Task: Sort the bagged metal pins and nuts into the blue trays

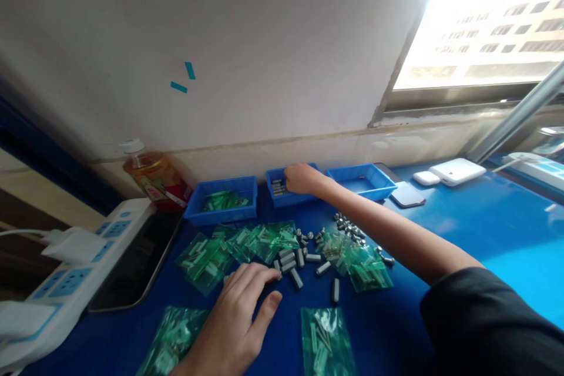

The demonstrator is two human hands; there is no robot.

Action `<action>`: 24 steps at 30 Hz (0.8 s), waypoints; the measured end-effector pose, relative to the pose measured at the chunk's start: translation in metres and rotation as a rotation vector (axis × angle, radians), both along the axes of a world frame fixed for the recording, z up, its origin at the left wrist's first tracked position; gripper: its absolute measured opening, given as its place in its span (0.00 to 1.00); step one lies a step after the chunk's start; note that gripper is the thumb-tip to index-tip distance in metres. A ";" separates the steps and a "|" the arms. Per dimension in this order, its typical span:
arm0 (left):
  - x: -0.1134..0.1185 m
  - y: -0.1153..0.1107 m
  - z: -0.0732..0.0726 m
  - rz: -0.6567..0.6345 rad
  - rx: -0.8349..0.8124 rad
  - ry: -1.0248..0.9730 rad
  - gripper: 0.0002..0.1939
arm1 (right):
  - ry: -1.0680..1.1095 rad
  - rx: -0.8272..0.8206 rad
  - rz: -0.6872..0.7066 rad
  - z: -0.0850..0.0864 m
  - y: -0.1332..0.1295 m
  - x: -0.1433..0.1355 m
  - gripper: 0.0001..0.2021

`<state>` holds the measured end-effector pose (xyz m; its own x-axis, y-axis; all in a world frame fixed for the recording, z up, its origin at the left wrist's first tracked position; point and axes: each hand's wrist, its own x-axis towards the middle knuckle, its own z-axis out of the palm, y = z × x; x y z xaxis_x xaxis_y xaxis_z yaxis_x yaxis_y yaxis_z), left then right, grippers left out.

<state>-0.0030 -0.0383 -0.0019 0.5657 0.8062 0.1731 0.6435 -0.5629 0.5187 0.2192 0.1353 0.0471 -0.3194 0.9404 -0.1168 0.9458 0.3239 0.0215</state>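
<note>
My right hand reaches into the middle blue bin, beside small metal pieces; its fingertips are hidden. Palm down near the front, my left hand has its thumb apart from the fingers, at the edge of a group of hexagonal metal standoffs. Green plastic bags of small parts lie behind the standoffs, to their right, and in front. Another green bag is partly behind my left wrist. Small round metal pieces lie beneath my right forearm.
The left blue bin holds green bags; the right blue bin has one small piece inside. At left are a power strip, a dark phone and a drink bottle. White devices sit at the back right.
</note>
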 end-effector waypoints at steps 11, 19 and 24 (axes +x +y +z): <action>-0.001 0.001 0.000 -0.027 0.040 0.038 0.14 | 0.008 -0.036 0.064 0.000 0.007 -0.001 0.20; 0.000 0.001 0.002 -0.014 0.060 0.035 0.14 | 0.032 0.024 0.062 -0.001 0.004 -0.002 0.21; -0.001 0.000 0.002 -0.018 0.032 0.063 0.13 | 0.026 -0.019 0.205 0.006 0.005 -0.003 0.25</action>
